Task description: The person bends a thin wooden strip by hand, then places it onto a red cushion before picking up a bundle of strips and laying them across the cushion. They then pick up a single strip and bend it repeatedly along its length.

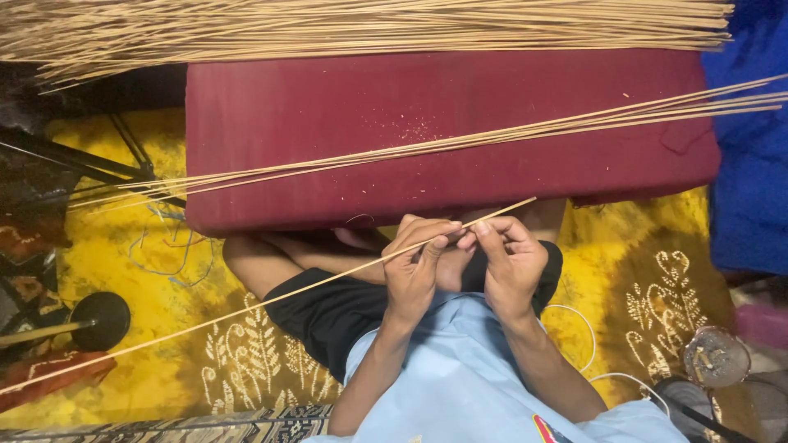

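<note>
At the lower centre of the frame, left hand [413, 267] and right hand [510, 262] both pinched shut on one thin stick [271, 299], slanting toward lower left, below a maroon cushion [443, 131], loose sticks [460, 143] across it.

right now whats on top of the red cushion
A loose bundle of thin sticks lies slanted across the red cushion, with pale specks near the middle. A bigger pile of sticks covers its far edge, so what lies beneath that pile stays hidden.

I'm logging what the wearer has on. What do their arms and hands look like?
Both the left hand and right hand are bare: no gloves, rings or watch visible. The forearms are uncovered. A light blue shirt covers the torso, over black shorts.
</note>
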